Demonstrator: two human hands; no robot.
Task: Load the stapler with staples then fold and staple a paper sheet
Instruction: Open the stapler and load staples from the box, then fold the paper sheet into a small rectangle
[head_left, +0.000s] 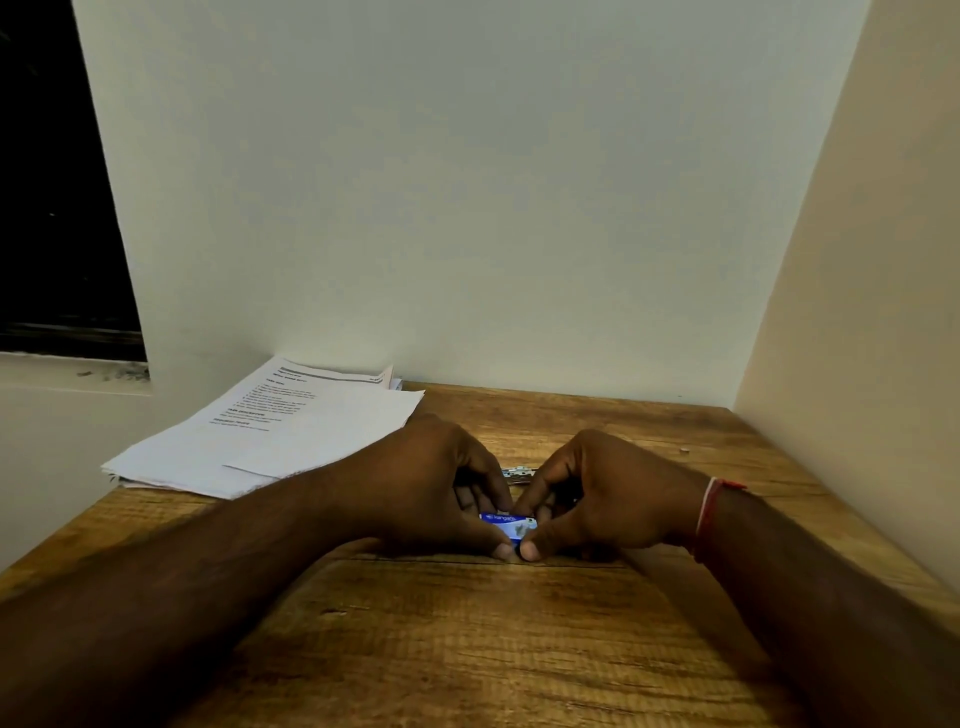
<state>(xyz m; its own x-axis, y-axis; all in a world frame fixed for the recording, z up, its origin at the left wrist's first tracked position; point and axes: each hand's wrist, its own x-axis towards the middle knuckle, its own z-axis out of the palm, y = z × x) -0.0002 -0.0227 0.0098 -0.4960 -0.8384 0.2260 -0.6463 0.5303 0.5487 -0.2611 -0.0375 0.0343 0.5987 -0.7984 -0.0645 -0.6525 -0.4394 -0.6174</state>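
Observation:
A small blue staple box with white lettering sits between both hands near the middle of the wooden table. My left hand pinches its left end with thumb and curled fingers. My right hand pinches its right end the same way, and the two thumbs nearly touch at the box's front. Just behind the hands a metal stapler lies on the table, mostly hidden. A stack of paper sheets, the top one printed, lies at the back left.
White walls close the table at the back and the right. A window ledge with a dark pane runs at the far left. A small round object lies at the back right of the table.

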